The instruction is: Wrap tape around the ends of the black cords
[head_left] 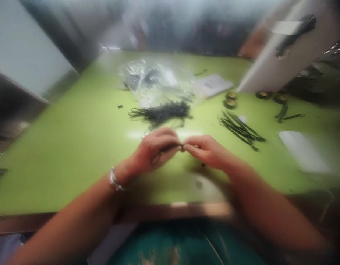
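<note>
Over the front part of the green table, my two hands meet fingertip to fingertip. My left hand (159, 147) is closed on a thin dark looped cord (156, 158), whose loop hangs below the palm. My right hand (207, 150) pinches the end of the same cord, at a small dark bit between the fingertips; blur hides its detail. Just beyond my hands lies a tangled pile of dark looped cords (164, 112). Off to the right, several similar cords (240, 129) rest side by side in a loose bundle.
Behind the pile sits a clear plastic bag (145, 79) beside a white pad (214, 85). Rolls of dark tape (230, 103) stand near a white upright panel (265, 62). A white sheet (304, 152) lies at right, and a small black piece (120, 106) at left.
</note>
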The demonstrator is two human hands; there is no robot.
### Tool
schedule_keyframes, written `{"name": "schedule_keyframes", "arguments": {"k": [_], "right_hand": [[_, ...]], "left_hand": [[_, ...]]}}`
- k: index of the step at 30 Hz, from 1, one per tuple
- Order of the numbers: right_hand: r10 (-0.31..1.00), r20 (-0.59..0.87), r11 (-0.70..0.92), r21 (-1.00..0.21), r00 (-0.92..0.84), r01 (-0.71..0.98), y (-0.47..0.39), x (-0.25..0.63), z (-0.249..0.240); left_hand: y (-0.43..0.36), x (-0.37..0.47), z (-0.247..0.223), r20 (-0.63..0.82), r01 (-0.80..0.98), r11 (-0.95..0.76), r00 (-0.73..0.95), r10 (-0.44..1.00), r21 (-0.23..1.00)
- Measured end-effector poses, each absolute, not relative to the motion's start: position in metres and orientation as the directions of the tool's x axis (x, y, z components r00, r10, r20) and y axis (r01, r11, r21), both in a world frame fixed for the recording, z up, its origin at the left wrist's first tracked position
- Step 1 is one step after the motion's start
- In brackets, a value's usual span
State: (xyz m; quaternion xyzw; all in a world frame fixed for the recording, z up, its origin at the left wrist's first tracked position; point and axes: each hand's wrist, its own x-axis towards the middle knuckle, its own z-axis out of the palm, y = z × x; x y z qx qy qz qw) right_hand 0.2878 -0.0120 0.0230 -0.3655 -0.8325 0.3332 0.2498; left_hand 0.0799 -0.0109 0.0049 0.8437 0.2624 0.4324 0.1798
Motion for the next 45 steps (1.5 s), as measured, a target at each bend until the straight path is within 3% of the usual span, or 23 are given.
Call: {"name": "schedule_keyframes", "arguments": {"k": [2, 4, 7, 11, 13, 15, 18, 20, 23, 26, 29, 33, 37, 40, 45], "right_hand": [[0.760, 0.313, 0.613, -0.635, -0.569, 0.470, -0.010, 0.291, 0.020], [0.688, 0.475, 0.725, -0.421, -0.549, 0.544, -0.010, 0.291, 0.018], [0.555, 0.635, 0.757, -0.116, -0.538, 0.644, -0.014, 0.290, 0.018], [0.453, 0.725, 0.728, 0.035, -0.519, 0.684, -0.020, 0.289, 0.018], [0.479, 0.727, 0.710, 0.009, -0.492, 0.704, -0.020, 0.288, 0.017], [0.543, 0.698, 0.715, -0.093, -0.466, 0.693, -0.019, 0.287, 0.016], [0.665, 0.566, 0.721, -0.317, -0.487, 0.616, -0.016, 0.284, 0.014], [0.720, 0.424, 0.692, -0.373, -0.550, 0.618, -0.014, 0.282, 0.014], [0.728, 0.261, 0.681, -0.382, -0.634, 0.625, -0.011, 0.282, 0.012], [0.725, 0.295, 0.682, -0.428, -0.622, 0.592, -0.009, 0.286, 0.009], [0.686, 0.434, 0.715, -0.252, -0.584, 0.652, -0.008, 0.291, 0.012], [0.566, 0.587, 0.688, 0.051, -0.579, 0.724, -0.011, 0.293, 0.019], [0.491, 0.678, 0.652, 0.131, -0.547, 0.747, -0.013, 0.293, 0.021], [0.555, 0.650, 0.672, 0.019, -0.520, 0.741, -0.013, 0.291, 0.017], [0.698, 0.408, 0.715, -0.345, -0.589, 0.608, -0.013, 0.283, 0.013]], "left_hand": [[-0.010, 0.079, 0.008, 0.599, 0.301, -0.754, 0.466, 0.650, 0.584], [-0.010, 0.079, 0.012, 0.514, 0.304, -0.667, 0.452, 0.729, 0.680], [-0.013, 0.077, 0.018, 0.328, 0.252, -0.462, 0.433, 0.840, 0.850], [-0.018, 0.078, 0.022, 0.171, 0.118, -0.233, 0.388, 0.906, 0.965], [-0.018, 0.079, 0.021, 0.211, 0.117, -0.266, 0.351, 0.912, 0.957], [-0.016, 0.080, 0.017, 0.322, 0.191, -0.390, 0.309, 0.895, 0.901], [-0.012, 0.080, 0.009, 0.545, 0.332, -0.633, 0.325, 0.773, 0.700], [-0.011, 0.079, 0.005, 0.630, 0.379, -0.740, 0.390, 0.672, 0.556], [-0.011, 0.077, 0.001, 0.637, 0.385, -0.797, 0.478, 0.604, 0.466], [-0.010, 0.077, 0.002, 0.636, 0.369, -0.788, 0.465, 0.616, 0.493], [-0.008, 0.077, 0.007, 0.583, 0.373, -0.730, 0.441, 0.682, 0.573], [-0.008, 0.074, 0.019, 0.376, 0.360, -0.550, 0.449, 0.810, 0.754], [-0.010, 0.073, 0.026, 0.312, 0.345, -0.477, 0.435, 0.844, 0.809], [-0.011, 0.076, 0.020, 0.439, 0.375, -0.559, 0.362, 0.823, 0.740], [-0.012, 0.080, 0.002, 0.607, 0.457, -0.730, 0.412, 0.680, 0.508]]}}
